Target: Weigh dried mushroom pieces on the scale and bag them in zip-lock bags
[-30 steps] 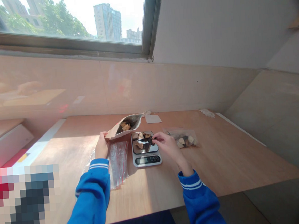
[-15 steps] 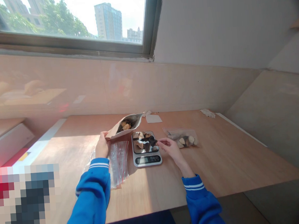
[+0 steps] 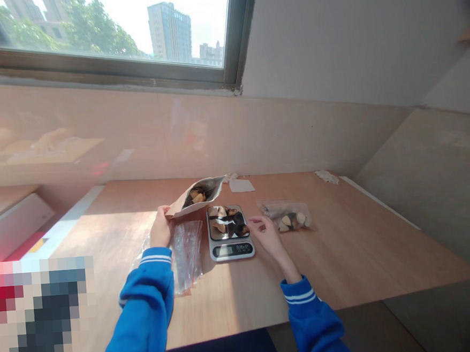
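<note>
My left hand [image 3: 160, 229] grips the lower corner of a kraft paper pouch [image 3: 176, 206], tilted with its mouth open. Dried pale-brown slices [image 3: 198, 194] lie inside its silvery lining. Just right of the pouch stands a small white kitchen scale [image 3: 213, 252]. Several dark and tan dried slices [image 3: 220, 229] rest on its shiny plate; the display digits are too small to read. At the plate's right edge is my right hand [image 3: 266, 235], fingers slightly parted, holding nothing, close to a dark piece [image 3: 242, 229] on the plate.
Flat clear zip bags [image 3: 187, 254] with red seals lie left of the scale. To the right is a clear bag [image 3: 296, 214] with similar slices inside. A white paper [image 3: 241, 185] and crumpled tissue [image 3: 327, 177] sit toward the wall. The table's front edge [image 3: 265, 327] runs nearby.
My right hand has let go of a dark dried slice, which now lies on the scale's plate, and its fingers have parted. My left hand and the pouch have stayed in place.
</note>
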Demonstrator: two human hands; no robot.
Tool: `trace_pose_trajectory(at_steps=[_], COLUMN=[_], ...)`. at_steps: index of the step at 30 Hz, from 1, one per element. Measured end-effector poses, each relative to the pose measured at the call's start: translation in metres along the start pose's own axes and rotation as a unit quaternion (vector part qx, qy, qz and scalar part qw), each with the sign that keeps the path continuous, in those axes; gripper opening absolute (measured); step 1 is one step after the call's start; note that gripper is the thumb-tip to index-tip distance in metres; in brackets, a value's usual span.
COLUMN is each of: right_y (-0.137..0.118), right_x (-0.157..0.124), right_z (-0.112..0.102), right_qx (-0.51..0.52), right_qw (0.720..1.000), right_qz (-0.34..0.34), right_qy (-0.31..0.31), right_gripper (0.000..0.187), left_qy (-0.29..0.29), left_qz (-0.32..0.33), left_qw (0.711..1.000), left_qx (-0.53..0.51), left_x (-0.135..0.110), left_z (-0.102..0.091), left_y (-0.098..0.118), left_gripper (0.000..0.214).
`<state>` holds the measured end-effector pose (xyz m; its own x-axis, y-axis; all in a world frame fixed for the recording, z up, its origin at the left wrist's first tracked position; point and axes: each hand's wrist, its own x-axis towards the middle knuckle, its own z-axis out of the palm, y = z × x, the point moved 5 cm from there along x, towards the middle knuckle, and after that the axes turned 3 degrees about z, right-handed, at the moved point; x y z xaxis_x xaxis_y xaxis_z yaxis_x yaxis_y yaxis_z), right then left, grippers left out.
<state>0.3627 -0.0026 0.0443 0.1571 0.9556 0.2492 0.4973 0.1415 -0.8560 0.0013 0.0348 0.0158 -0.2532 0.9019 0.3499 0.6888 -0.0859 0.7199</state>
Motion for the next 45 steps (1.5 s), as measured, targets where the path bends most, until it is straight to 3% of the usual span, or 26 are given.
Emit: trace_pose_trajectory(at_steps=[4,14,29,35,39,45], right_y=[-0.014,-0.068,-0.088,-0.11,-0.102,-0.055], right_x=[0.001,-0.003,-0.01,-0.018,-0.015,-0.011], right_z=[-0.01,-0.022,-0.016,-0.012,-0.016,-0.024], right_qx=[-0.003,0.019,0.055,0.068,0.072,0.056], right_qw=[0.999,0.994,0.99,0.976,0.979,0.988], right_qz=[-0.03,-0.104,-0.132,-0.203,-0.19,-0.138], right_qy=[0.043,0.038,0.001,-0.027,0.005,0.043], right_gripper=[0.037,0.025,0.022,0.021,0.022,0.022], left_qy=[0.0,-0.002,-0.008,-0.001,-0.007,-0.023], left_qz=[0.0,-0.005,-0.009,0.003,0.005,0.003], left_qw=[1.0,1.0,1.0,1.0,1.0,0.998], left_qx=[0.003,-0.001,0.007,0.001,0.005,0.059], left_x=[0.001,0.0,-0.001,-0.001,-0.001,0.001], left_z=[0.001,0.0,-0.002,-0.003,-0.003,-0.001], left_y=[-0.002,0.0,0.005,0.008,0.007,0.003], left_gripper=[0.032,0.03,0.03,0.029,0.033,0.042])
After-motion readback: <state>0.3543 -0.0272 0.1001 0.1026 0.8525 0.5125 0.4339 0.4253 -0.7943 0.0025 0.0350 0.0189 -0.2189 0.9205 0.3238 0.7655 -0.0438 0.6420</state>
